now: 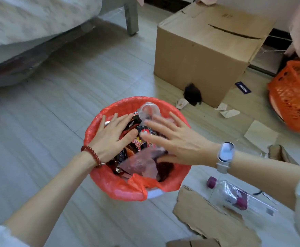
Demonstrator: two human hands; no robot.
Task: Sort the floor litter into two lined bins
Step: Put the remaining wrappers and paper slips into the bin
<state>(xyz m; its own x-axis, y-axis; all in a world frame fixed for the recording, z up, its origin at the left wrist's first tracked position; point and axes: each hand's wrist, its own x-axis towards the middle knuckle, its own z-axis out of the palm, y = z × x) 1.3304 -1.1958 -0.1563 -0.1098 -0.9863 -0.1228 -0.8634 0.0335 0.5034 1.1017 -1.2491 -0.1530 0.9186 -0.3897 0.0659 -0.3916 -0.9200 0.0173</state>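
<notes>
A round bin with a red liner [115,186] stands on the floor in the middle of the head view. It holds black-and-red snack wrappers [138,141] and crumpled clear plastic [148,110]. My left hand [113,138] lies flat over the wrappers on the bin's left side, fingers straight. My right hand [174,139] presses down on the wrappers and plastic from the right, fingers spread. An orange mesh basket [293,97] with a liner stands at the right edge. A clear plastic bottle [233,195] with a purple cap lies on the floor at the lower right.
A large cardboard box [204,56] stands behind the bin, with a dark clump [193,94] and paper scraps [229,112] at its foot. Torn cardboard pieces [208,218] lie at the lower right. A bed [30,20] fills the upper left.
</notes>
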